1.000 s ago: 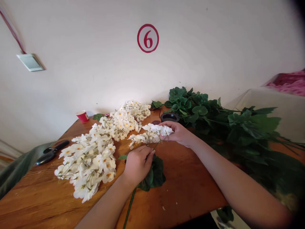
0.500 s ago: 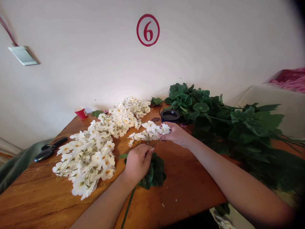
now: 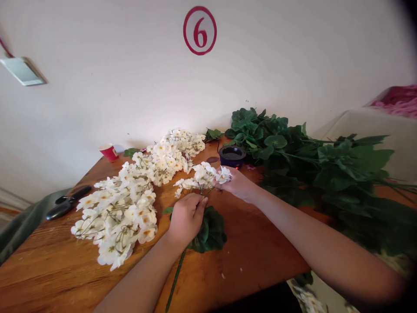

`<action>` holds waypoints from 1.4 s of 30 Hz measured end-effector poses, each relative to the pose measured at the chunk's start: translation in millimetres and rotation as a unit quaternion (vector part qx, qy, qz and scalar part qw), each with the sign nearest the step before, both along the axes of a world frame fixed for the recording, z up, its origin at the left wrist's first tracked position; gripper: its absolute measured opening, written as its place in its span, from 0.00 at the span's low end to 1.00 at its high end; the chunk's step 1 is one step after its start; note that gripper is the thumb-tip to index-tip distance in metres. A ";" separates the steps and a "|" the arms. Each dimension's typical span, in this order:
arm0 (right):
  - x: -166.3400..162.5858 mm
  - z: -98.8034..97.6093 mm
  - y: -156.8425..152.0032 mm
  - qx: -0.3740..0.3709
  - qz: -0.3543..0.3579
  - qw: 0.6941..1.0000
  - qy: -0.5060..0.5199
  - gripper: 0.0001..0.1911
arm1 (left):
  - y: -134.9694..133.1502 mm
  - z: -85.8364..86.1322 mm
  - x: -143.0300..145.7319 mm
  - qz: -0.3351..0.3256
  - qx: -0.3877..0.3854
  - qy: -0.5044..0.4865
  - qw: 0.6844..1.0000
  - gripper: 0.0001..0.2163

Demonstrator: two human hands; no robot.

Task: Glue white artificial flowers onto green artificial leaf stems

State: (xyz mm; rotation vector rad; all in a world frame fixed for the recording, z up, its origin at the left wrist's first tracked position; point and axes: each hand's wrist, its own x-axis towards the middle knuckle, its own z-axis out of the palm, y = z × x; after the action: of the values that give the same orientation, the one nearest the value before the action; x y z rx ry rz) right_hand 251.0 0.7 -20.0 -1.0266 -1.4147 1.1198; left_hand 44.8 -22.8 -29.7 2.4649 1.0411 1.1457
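Observation:
A spray of white artificial flowers (image 3: 202,176) on a long green stem (image 3: 174,282) lies across the middle of the wooden table (image 3: 260,256). My left hand (image 3: 186,217) is closed around the stem just below the blossoms, above its dark green leaves (image 3: 211,232). My right hand (image 3: 237,184) pinches the blossoms at the spray's right end. A large heap of the same white flowers (image 3: 137,195) lies to the left of both hands.
A pile of green leafy stems (image 3: 312,169) covers the table's right side. A small dark round pot (image 3: 232,155) stands behind my right hand. A red paper cup (image 3: 109,152) sits by the wall. Black-handled scissors (image 3: 67,202) lie at the left edge.
Both hands stay on the same flower spray. The view has tilted down a little, so everything sits slightly higher on the table; my right hand's fingers have shifted on the blossoms.

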 end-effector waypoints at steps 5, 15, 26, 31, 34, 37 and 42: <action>-2.6 -0.6 -0.2 0.006 -0.001 1.000 -0.007 0.17 | 1.5 -0.5 -0.3 0.004 0.001 0.010 1.000 0.13; -9.7 2.2 -3.9 -0.004 -0.035 0.999 -0.022 0.13 | 0.6 2.4 0.0 0.012 -0.021 0.026 0.999 0.11; -5.6 -1.4 0.6 -0.029 -0.114 0.992 -0.050 0.18 | 5.5 11.6 0.6 0.054 -0.139 -0.044 0.988 0.09; -5.2 -5.0 0.9 0.015 -0.133 0.975 -0.180 0.16 | 2.9 13.3 -0.3 0.034 -0.103 -0.137 0.985 0.07; -6.4 -5.4 -4.4 0.105 -0.121 0.951 -0.265 0.17 | 0.2 18.6 -2.9 -0.004 -0.092 -0.183 0.979 0.06; -9.1 -4.6 -10.1 0.159 -0.120 0.912 -0.357 0.19 | -1.6 24.4 -5.3 -0.048 -0.105 -0.229 0.967 0.05; -8.4 3.2 -13.6 0.138 -0.167 0.871 -0.440 0.19 | -4.1 30.1 -6.0 -0.088 -0.143 -0.248 0.954 0.04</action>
State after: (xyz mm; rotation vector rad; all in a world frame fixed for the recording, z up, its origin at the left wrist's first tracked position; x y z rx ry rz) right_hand 242.5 -12.9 -16.8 -1.5858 -1.9128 0.1340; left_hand 38.8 -26.9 0.3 1.8628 0.7559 1.3475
